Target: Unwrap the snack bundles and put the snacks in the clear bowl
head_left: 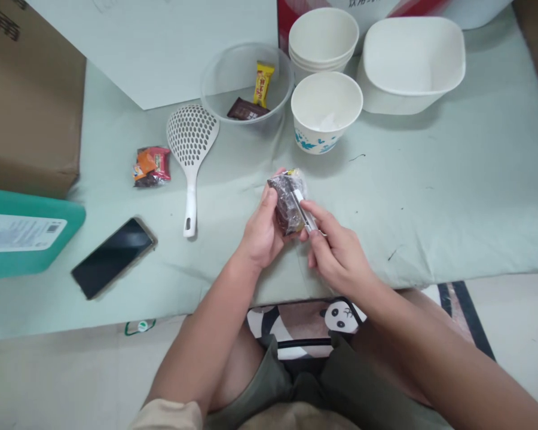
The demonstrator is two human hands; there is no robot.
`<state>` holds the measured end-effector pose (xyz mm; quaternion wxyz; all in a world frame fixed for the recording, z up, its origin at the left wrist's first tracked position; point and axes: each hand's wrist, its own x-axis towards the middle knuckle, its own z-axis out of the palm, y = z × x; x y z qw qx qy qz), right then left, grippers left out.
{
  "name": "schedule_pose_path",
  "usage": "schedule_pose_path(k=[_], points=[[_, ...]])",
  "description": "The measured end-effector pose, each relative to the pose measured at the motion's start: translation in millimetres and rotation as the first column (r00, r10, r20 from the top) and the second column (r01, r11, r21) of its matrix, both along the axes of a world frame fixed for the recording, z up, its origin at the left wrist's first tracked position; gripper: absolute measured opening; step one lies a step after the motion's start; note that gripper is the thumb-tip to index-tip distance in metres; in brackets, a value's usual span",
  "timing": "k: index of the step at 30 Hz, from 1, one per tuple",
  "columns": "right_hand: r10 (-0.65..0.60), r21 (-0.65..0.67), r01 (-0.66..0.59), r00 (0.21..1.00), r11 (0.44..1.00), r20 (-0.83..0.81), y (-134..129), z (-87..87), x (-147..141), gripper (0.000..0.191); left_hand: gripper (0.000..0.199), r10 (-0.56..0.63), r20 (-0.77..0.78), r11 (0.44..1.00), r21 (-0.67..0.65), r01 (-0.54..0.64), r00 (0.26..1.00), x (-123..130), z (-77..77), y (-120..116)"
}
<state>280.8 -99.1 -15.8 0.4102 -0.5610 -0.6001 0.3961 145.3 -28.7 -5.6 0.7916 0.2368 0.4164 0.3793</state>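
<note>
Wrapped in clear film, a bundle of dark snack packets (284, 200) rests in my left hand (263, 230), whose thumb lies along its near side. My right hand (334, 245) pinches a slim white and silver tool (303, 212), apparently a small utility knife. Its upper end lies against the film on the bundle's right side; whether the film is cut there I cannot tell. Both hands are just above the cloth, in front of a paper cup with a blue pattern (316, 140) that has some clear film-like bits inside.
Behind stand a clear plastic bowl (210, 98) with two wrapped snacks, stacked paper cups (323, 36) and a white tub (412, 65). To the left lie a white slotted skimmer (192, 143), small snack packets (152, 167), a phone (113, 258) and a green container (31, 233).
</note>
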Motion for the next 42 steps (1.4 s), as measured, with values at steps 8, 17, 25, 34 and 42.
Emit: schedule_pose_path(k=[8,17,25,34,42], points=[[0.047,0.059,-0.050,0.997,0.997,0.063,-5,-1.1,-2,0.053,0.054,0.096,-0.033,0.995,0.041,-0.095,0.995,-2,1.2,5],[0.146,0.077,-0.162,0.973,0.984,0.179,-9,-5.8,-4,0.054,0.042,0.260,0.029,0.965,0.026,-0.261,0.965,-9,0.6,19],[0.212,0.124,-0.239,0.957,0.963,0.201,-11,-8.7,-2,0.053,0.040,0.368,0.105,0.929,0.001,-0.371,0.924,-17,7.6,27],[-0.229,0.186,0.166,0.884,0.969,0.407,6,-14.7,35,0.031,0.038,0.410,0.129,0.910,0.008,-0.414,0.903,-36,7.4,27],[-0.419,0.241,0.346,0.670,0.907,0.613,27,-27.8,66,0.023,0.046,0.154,0.029,0.983,0.102,-0.156,0.988,-12,-5.9,4]])
